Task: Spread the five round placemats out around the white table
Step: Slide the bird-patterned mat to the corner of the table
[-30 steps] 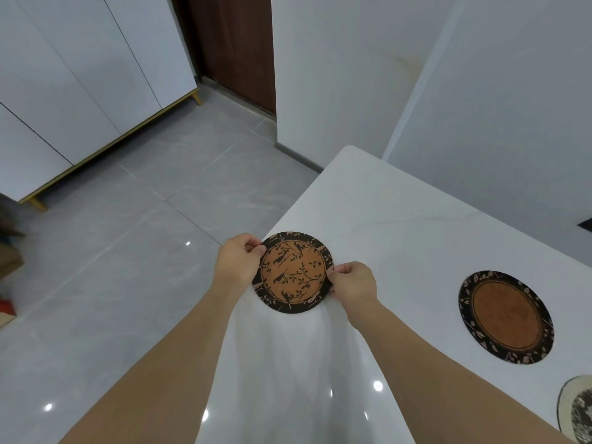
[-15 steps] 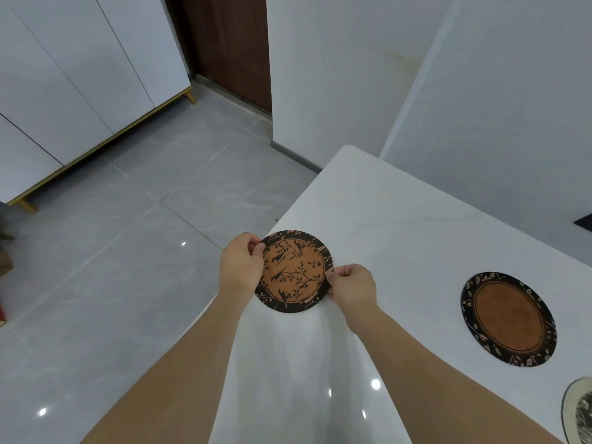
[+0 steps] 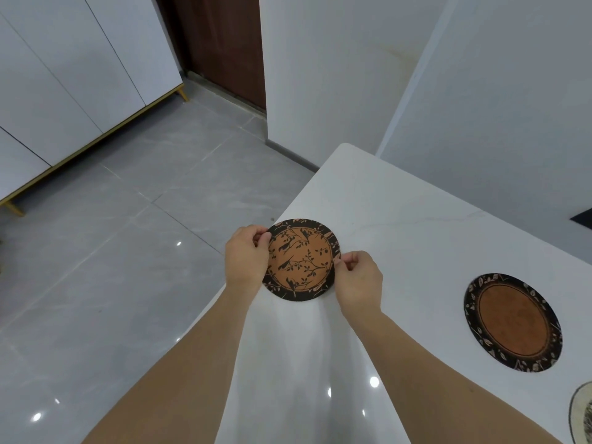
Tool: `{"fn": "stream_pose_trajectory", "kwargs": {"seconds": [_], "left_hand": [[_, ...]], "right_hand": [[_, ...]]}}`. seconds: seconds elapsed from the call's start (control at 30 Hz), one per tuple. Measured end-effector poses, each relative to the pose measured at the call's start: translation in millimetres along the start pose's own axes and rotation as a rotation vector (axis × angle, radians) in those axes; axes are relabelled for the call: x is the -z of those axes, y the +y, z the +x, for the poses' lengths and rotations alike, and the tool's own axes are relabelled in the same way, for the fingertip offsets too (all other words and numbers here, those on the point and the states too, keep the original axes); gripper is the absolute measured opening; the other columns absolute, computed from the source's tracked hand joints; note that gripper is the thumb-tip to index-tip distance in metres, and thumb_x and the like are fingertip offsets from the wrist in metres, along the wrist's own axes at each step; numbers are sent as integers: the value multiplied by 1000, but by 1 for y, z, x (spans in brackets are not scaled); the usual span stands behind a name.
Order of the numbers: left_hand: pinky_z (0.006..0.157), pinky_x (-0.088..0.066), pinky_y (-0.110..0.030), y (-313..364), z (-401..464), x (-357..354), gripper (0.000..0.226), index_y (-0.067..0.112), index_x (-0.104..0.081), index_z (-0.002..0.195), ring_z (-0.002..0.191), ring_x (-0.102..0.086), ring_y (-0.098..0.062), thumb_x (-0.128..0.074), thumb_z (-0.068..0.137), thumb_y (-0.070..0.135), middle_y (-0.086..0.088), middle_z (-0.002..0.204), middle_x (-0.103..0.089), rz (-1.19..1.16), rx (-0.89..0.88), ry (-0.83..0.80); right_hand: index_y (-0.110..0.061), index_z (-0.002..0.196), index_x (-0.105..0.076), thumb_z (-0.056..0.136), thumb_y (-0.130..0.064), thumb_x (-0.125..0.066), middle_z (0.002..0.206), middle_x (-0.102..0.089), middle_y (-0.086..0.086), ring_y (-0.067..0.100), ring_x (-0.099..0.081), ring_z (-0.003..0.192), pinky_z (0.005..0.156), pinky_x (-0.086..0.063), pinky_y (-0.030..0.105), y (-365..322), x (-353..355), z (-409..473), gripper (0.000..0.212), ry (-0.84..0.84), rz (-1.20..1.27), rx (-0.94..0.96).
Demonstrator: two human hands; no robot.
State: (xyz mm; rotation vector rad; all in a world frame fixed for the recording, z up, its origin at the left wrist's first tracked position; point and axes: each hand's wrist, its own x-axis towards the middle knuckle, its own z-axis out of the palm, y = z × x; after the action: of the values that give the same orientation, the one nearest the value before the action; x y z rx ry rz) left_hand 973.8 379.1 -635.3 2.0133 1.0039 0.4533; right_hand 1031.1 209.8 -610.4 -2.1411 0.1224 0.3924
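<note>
A round orange placemat with black birds and branches (image 3: 301, 259) is held over the left edge of the white table (image 3: 400, 219). My left hand (image 3: 245, 257) pinches its left rim and my right hand (image 3: 358, 280) pinches its right rim. Whether it touches the tabletop I cannot tell. A second round placemat (image 3: 512, 322), brown with a black leaf border, lies flat on the table to the right. A pale third placemat (image 3: 582, 411) is cut off at the lower right edge of the view.
The table's left edge runs diagonally beside grey tiled floor (image 3: 112, 267). White cabinets (image 3: 64, 75) stand at the far left, a brown door (image 3: 224, 43) behind, and a white wall (image 3: 496, 107) borders the table's far side.
Both hands and the bird placemat have stayed almost in place at the table's left edge; the view has only drifted slightly.
</note>
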Motion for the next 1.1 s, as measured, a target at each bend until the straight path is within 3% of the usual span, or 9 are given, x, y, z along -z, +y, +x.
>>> {"fn": "stream_pose_trajectory", "kwargs": {"seconds": [0.17,0.33,0.53,0.63,0.73,0.8,1.1], "left_hand": [[70,-48,-18,8,14,-11,15,14,-69,101,82,-60,-11,-57,94,19,2,94,-62,-11,-1,0],[75,-46,-25,1,12,-17,17,12,-68,97,85,-57,-15,-53,95,20,1,93,-57,87,-92,33],[71,-45,-24,-3,15,-23,16,15,-66,89,83,-55,-13,-52,94,23,4,89,-55,145,-144,54],[68,-39,-17,-5,16,-26,16,15,-66,86,80,-53,-12,-54,92,23,5,85,-54,184,-155,82],[68,-38,-19,-7,16,-27,15,14,-66,85,80,-51,-11,-55,91,22,4,87,-54,194,-150,89],[67,-36,-14,-7,15,-28,13,15,-65,86,81,-50,-10,-55,91,22,5,88,-53,200,-158,83],[61,-32,-14,1,15,-28,6,18,-58,84,79,-48,-13,-55,89,18,6,87,-48,240,-146,77]], "right_hand": [[-20,87,-55,92,-20,-53,80,-60,-5,12,-58,73,57,-43,23,-2,-2,13,5,20,-85,82],[-26,88,-51,91,-24,-51,82,-60,-10,6,-57,72,59,-41,19,17,-2,20,4,17,-243,264],[-29,89,-51,89,-31,-50,74,-58,-11,6,-55,62,57,-49,25,33,-6,20,3,86,-274,393],[-25,88,-52,88,-26,-52,75,-57,-10,8,-54,63,58,-45,25,32,-7,21,1,115,-293,437],[-20,85,-54,85,-18,-57,80,-55,-7,15,-50,75,75,-33,27,33,-7,24,4,160,-372,471],[-18,84,-54,84,-16,-58,83,-54,-4,18,-48,79,78,-25,25,33,-8,25,4,189,-408,458],[-15,85,-49,80,-20,-49,95,-48,3,21,-40,89,87,-27,31,32,-16,29,6,265,-507,438]]}}
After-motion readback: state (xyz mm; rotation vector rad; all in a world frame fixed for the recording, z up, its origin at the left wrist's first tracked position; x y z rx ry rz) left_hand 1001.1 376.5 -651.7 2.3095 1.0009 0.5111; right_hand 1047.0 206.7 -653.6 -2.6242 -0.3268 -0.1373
